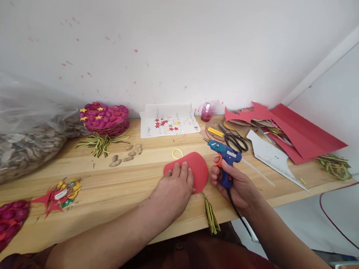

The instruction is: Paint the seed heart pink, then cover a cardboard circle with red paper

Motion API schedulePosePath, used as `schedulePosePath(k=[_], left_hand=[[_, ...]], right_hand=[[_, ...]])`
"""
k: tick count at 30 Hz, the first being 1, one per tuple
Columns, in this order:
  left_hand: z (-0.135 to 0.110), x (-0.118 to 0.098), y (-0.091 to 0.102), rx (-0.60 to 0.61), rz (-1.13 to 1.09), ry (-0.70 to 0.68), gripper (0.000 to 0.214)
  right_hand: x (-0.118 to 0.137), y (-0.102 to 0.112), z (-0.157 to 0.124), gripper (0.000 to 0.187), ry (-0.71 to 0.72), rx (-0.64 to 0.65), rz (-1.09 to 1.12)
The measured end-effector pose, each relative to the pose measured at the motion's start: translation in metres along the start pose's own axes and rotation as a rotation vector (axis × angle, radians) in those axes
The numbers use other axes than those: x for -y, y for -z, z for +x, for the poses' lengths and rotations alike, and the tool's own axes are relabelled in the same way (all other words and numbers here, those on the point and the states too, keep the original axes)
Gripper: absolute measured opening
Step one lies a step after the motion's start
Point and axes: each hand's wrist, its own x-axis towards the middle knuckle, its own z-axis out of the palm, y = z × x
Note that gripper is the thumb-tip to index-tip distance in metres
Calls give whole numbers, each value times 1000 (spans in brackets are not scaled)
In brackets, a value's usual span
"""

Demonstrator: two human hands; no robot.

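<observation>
My right hand (238, 182) is wrapped round the handle of a blue hot glue gun (224, 149), a finger at its orange trigger. Its nozzle points left, and a pale glue stick (259, 172) sticks out behind. My left hand (177, 188) lies with its fingers spread on a rounded red paper piece (200, 169), pressing it to the table. A yellow loop (177, 154) shows at the paper's far edge, and a green and brown tassel (212, 216) hangs at its near edge. Left of it, several pistachio-like shells (131, 152) lie loose.
At the left stand a plastic bag of shells (19, 151) and a shell-covered pink lantern-like piece (106, 118). Paper stars rest on a white sheet (150, 111). A cup of pink liquid (208, 111), scissors (236, 140) and red paper (310, 134) lie behind and right.
</observation>
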Motion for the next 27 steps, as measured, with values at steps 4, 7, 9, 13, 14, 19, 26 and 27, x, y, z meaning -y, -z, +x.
schedulePosePath(k=[4,7,9,13,14,19,26,27], left_hand=[[0,0,-1,-10,22,-5,55],[-1,0,-3,-45,36,-19,54],[-1,0,-5,-97,54,-29,53],[-1,4,-7,-155,80,-33,48],[-1,5,-6,-154,73,-39,46],[1,7,0,-121,74,-62,41],[-1,6,2,-106,36,-45,42],[-2,6,1,-122,41,-44,42]], right_hand=[[-1,2,0,26,-6,25,-6],[-1,2,1,27,-12,1,-29],[-1,0,0,27,-5,-10,-31],[-1,-4,-1,29,-2,-17,-47],[0,-5,-1,30,-3,-20,-52],[0,-4,-1,28,14,-19,-64],[0,0,2,31,-2,-57,-69],[0,1,3,31,-1,-55,-68]])
